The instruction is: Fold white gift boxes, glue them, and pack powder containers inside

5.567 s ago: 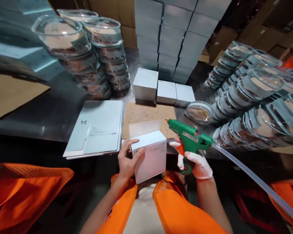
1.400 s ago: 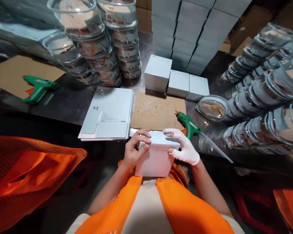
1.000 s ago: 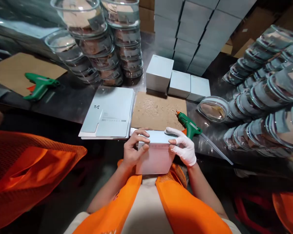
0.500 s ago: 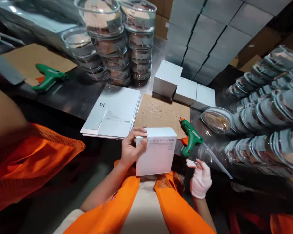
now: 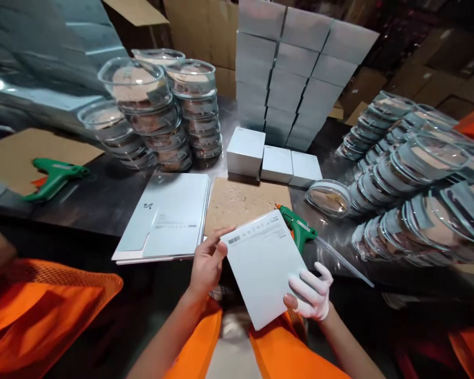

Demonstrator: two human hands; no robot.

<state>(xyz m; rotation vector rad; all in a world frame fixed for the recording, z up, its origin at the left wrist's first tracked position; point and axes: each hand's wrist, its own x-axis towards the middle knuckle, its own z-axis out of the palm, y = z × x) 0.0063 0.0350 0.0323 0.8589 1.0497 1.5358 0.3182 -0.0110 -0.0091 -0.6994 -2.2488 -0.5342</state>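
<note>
Presently, a white box [image 5: 264, 271] is held tilted above the lap, at the near side of the tabletop [image 5: 102, 208]; barcode and small print run along its top edge. Clock positions from the box centre.

Bare left hand [image 5: 207, 263], 9 o'clock: clamped on the upper-left corner, thumb on the printed face. Gloved right hand [image 5: 312, 292], 4 o'clock: touching the lower-right edge, fingers partly spread; cannot tell whether it is clamped.

Green glue gun [image 5: 298, 229], 1 o'clock: partly behind the box, nozzle over a cardboard sheet [image 5: 240, 197] (11 o'clock), clear stick [image 5: 343, 260] protruding from its rear. Flat white card stack [image 5: 169, 210], 10 o'clock. Three white boxes [image 5: 276, 158], 12 o'clock.
</note>
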